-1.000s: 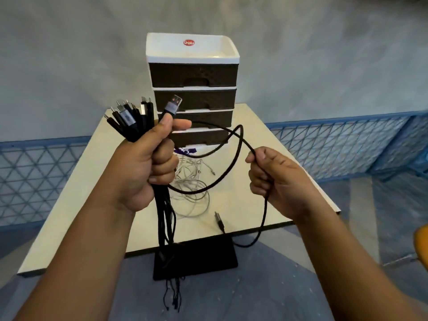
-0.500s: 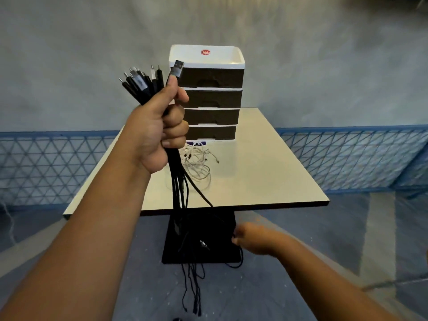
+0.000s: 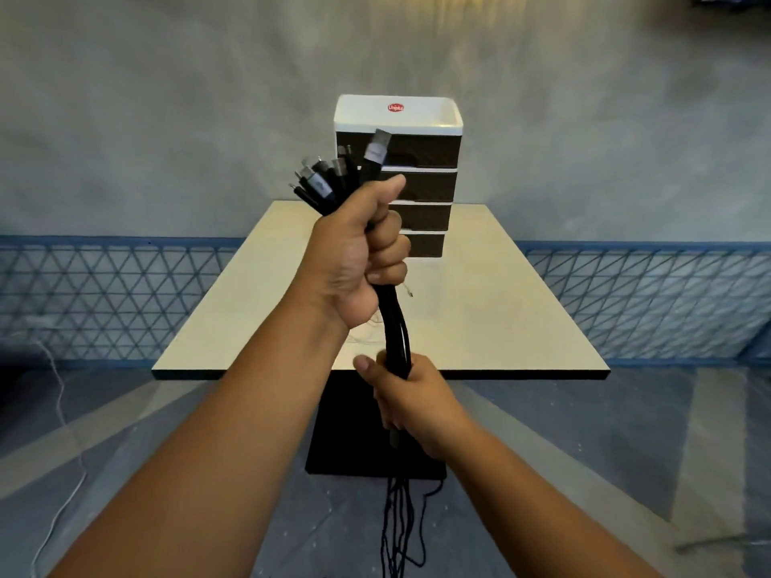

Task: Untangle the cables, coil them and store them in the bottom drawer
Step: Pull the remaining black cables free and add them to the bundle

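Note:
A bundle of black cables point(image 3: 394, 327) runs straight down in front of the table. My left hand point(image 3: 359, 252) grips it just below the plugs point(image 3: 329, 177), which fan out upward. Lower on the bundle, my right hand point(image 3: 409, 394) grips it at the level of the table's front edge. The loose ends point(image 3: 400, 523) dangle toward the floor. A drawer unit point(image 3: 421, 160) with a white top and several dark drawers stands at the table's far end; its bottom drawer point(image 3: 425, 246) is closed. White cables point(image 3: 367, 333) on the table are mostly hidden behind my left wrist.
The cream table point(image 3: 479, 319) stands on a black pedestal base point(image 3: 354, 435). A blue lattice railing point(image 3: 104, 294) runs along the grey wall on both sides. A thin white cord point(image 3: 62, 410) lies on the floor at left.
My right hand rose from below the table edge and took hold of the bundle under my left hand. The view has backed away from the table.

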The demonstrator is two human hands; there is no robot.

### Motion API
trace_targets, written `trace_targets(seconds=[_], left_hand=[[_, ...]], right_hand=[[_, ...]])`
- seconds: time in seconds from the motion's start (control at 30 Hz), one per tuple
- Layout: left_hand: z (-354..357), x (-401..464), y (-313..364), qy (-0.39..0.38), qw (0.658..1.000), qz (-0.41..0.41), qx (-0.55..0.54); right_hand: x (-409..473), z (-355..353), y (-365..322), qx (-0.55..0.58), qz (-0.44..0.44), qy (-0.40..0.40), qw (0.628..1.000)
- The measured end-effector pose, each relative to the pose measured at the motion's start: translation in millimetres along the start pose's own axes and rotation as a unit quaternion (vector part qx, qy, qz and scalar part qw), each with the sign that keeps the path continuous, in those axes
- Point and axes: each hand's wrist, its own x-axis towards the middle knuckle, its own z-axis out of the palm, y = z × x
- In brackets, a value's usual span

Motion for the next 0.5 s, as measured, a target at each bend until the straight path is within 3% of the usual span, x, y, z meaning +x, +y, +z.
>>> trace_targets(seconds=[0.1,0.27,0.37,0.5], left_hand=[[-7,-2,-1,0.023,1.0,-0.004,-0.017],[-17,-9,-25,0.06,0.997,-0.045,0.0],[-17,-12,-32,0.055,0.997,-0.058,0.0],[-18,-9,-24,0.029,0.998,-0.057,0.01]], right_hand=[[-11,-3,23,-0.015,0.029,-0.019,0.999],[-14,-26,18,-0.125,0.065,-0.197,0.97],[-12,-29,12,-0.12,0.044,-0.188,0.974],[-5,-17,9,-0.062,0.032,-0.088,0.994]])
